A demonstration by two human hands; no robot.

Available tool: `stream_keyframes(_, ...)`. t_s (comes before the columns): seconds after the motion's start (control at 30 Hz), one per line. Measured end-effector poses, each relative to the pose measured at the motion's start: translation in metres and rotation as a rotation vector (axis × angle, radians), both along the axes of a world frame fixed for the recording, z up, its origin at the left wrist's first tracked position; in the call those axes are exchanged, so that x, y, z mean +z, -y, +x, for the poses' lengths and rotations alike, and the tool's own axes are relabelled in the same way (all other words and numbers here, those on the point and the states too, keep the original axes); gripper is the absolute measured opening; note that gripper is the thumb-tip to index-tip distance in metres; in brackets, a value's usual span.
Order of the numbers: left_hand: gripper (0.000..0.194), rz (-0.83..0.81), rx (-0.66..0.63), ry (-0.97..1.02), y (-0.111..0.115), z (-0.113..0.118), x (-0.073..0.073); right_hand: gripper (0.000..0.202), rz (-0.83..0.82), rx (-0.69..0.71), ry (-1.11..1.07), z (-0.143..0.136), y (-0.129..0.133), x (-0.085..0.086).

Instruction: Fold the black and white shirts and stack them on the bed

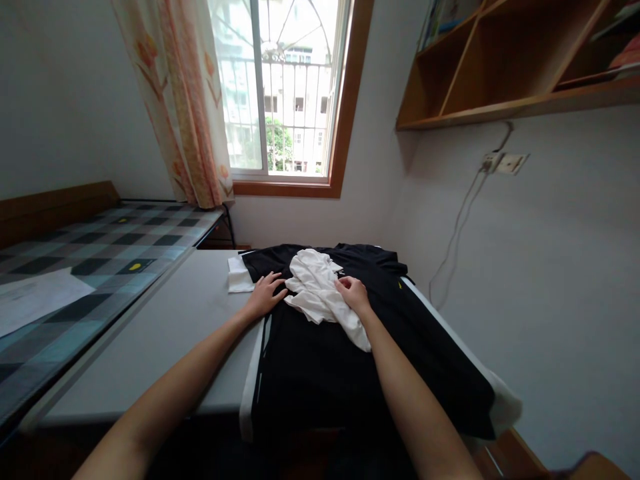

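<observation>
A black shirt (320,373) with a small yellow mark lies spread over white cloth (241,275) that shows at its edges. On top of it rests a crumpled white cloth (317,287). My left hand (267,295) lies with fingers spread on the black shirt's left side, its fingertips next to the crumpled cloth. At that cloth's right side, my right hand (353,293) is closed, pinching its edge between thumb and fingers. One end of the crumpled cloth trails toward me beside my right wrist.
The clothes lie on a light table (165,333). To the left is a bed (115,233) with a checked cover and a white paper (43,293). A curtained window (295,100) is ahead; wooden shelves (515,53) and a socket with cables (505,163) are on the right wall.
</observation>
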State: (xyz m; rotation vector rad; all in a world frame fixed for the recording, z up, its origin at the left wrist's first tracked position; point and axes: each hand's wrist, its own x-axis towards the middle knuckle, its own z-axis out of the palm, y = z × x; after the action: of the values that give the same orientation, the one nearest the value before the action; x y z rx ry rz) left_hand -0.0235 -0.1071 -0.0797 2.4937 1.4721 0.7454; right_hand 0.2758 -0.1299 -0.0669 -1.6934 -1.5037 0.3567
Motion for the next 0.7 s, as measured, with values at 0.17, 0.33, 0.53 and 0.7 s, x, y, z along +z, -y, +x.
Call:
stream_keyframes(0.17, 0.033, 0.172, -0.025, 0.169, 0.012, 0.001, 0.007, 0.026, 0.103, 0.111, -0.162, 0.000, -0.004, 0.000)
stream_keyframes(0.33, 0.032, 0.174, -0.252, 0.164, 0.034, 0.007, 0.023, 0.038, 0.216, 0.009, -0.405, 0.006, -0.013, 0.000)
stream_keyframes(0.53, 0.025, 0.001, -0.426, 0.086, 0.045, 0.014, 0.029, 0.033, 0.275, -0.237, -0.642, 0.022, -0.022, -0.010)
stream_keyframes(0.7, 0.021, -0.051, -0.291, 0.281, 0.040, 0.015, 0.030, 0.034, 0.259, -0.225, -0.679, 0.029, -0.030, -0.015)
